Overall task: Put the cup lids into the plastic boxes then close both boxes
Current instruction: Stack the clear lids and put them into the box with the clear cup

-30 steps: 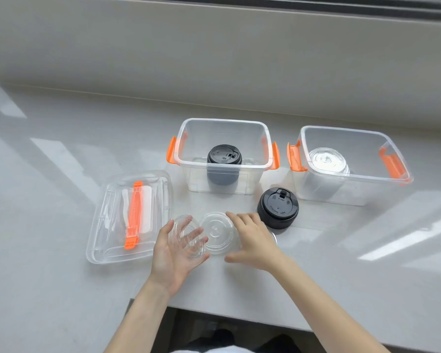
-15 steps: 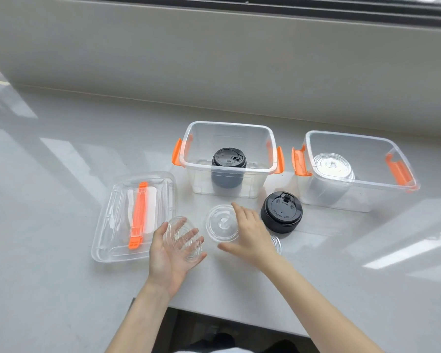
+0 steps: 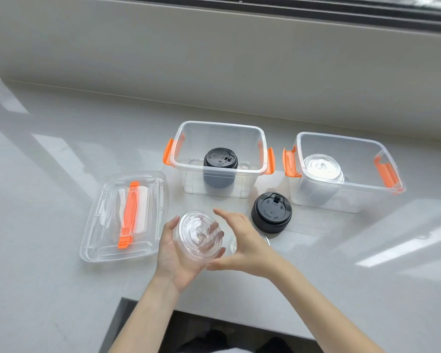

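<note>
Palm-up over the near edge of the grey countertop [image 3: 49,289], my left hand [image 3: 175,256] cradles a stack of clear cup lids [image 3: 198,234], thumb on its left rim and fingers curled behind and under it. My right hand [image 3: 242,242] comes in from the right, fingers together and extended with the tips at the stack's upper right edge, thumb under the stack's lower edge; I cannot tell whether it grips the lids or only touches them. Both forearms are bare and angle in from the bottom of the view.

Two clear plastic boxes with orange latches stand open toward the back. In the left box [image 3: 255,171] I see one stack of black cup lids [image 3: 220,159]; the right box [image 3: 351,186] holds one stack of clear lids [image 3: 321,166]. A second black stack [image 3: 271,212] sits on the counter between and in front of the boxes, near my right hand. One more clear lid [image 3: 265,240] lies flat on the counter, mostly hidden under that hand. Left of my hands lie the box covers [image 3: 124,217] with an orange handle, seemingly two nested, though I cannot tell for sure.
</note>
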A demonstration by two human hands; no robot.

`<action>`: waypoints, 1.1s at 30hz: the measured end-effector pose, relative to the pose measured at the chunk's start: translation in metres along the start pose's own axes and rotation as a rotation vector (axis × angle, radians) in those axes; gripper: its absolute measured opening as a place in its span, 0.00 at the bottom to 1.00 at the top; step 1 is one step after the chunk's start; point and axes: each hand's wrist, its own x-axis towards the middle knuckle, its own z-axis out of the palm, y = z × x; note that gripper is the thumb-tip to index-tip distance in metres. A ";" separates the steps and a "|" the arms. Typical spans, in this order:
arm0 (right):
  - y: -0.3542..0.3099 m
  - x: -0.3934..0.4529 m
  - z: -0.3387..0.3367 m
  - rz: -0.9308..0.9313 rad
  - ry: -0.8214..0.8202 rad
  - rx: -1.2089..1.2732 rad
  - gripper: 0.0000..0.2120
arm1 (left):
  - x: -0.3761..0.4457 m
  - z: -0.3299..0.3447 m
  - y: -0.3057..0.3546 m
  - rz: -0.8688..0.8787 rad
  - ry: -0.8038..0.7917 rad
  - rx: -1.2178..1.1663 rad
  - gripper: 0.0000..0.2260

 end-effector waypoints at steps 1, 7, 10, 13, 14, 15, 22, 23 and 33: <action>0.005 -0.002 -0.003 0.018 -0.020 -0.061 0.47 | 0.000 -0.002 0.000 -0.005 0.015 0.005 0.24; 0.032 -0.003 -0.012 0.188 -0.191 -0.553 0.45 | -0.001 -0.016 -0.002 0.019 0.137 0.028 0.18; 0.039 -0.001 -0.008 0.244 -0.207 -0.546 0.42 | -0.002 -0.018 -0.006 0.018 0.163 0.034 0.17; 0.041 0.000 -0.004 0.240 -0.181 -0.516 0.39 | -0.003 -0.018 -0.010 0.011 0.166 0.045 0.17; 0.042 0.001 -0.003 0.232 -0.174 -0.517 0.39 | -0.003 -0.017 -0.011 0.013 0.166 0.048 0.17; 0.043 0.002 -0.003 0.225 -0.171 -0.523 0.39 | -0.003 -0.016 -0.012 0.014 0.166 0.052 0.17; 0.028 0.000 -0.017 0.158 -0.026 -0.348 0.39 | -0.002 -0.004 -0.013 0.042 0.180 0.043 0.15; 0.022 -0.001 -0.023 0.119 0.018 -0.297 0.39 | -0.002 0.000 -0.014 0.042 0.172 0.024 0.14; 0.005 -0.021 -0.057 -0.114 0.011 -0.126 0.37 | 0.013 0.063 -0.050 -0.090 -0.060 -0.107 0.25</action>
